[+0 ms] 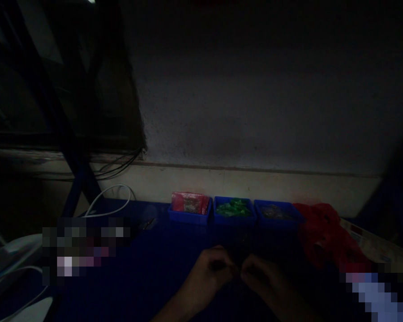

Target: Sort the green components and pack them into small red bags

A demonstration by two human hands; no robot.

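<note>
My left hand (pixel 212 269) is over the blue table (pixel 147 277), its thumb and fingertips pinched together. Close beside it on the right, my right hand (pixel 263 276) is curled the same way, fingertips facing the left ones. Whatever lies between the fingers is too dark and small to make out. Just beyond the hands stand three blue trays in a row: one tray (pixel 190 218) with pink-red packets (pixel 189 202), a middle tray (pixel 235 220) with green wrapped pieces (pixel 234 208), and a right tray (pixel 280 223) with clear small bags (pixel 273 212).
A crumpled red plastic bag (pixel 325 232) lies right of the trays, against a printed carton (pixel 379 243). A white cable (pixel 119 214) loops at the back left. Blue metal frame posts (pixel 53 103) rise at the left. The wall (pixel 255 116) closes off the back. Parts are pixelated.
</note>
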